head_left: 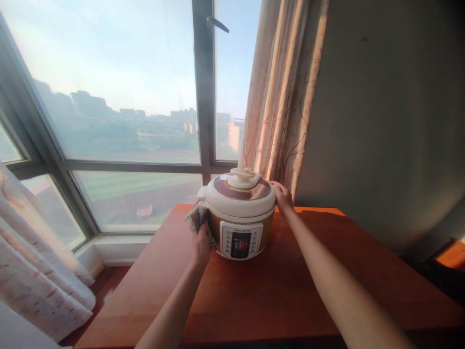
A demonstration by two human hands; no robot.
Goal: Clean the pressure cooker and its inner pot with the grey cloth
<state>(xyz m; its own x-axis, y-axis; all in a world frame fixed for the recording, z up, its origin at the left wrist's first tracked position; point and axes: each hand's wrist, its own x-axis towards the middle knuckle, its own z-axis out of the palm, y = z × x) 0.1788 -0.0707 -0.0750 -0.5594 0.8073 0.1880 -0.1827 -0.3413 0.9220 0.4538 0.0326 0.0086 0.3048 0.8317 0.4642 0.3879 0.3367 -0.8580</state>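
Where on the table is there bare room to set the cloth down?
The table is bare in front of the pressure cooker, between the two forearms, and on the broad patch right of the right hand toward the wall. It is crowded only at the cooker's left side, where the left hand presses the cloth.

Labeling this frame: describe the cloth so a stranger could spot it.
Start at the wooden table by the window. On it stands a pressure cooker. The cloth is the crumpled, patterned rag that the left hand presses against the cooker's left side; the right hand holds none.
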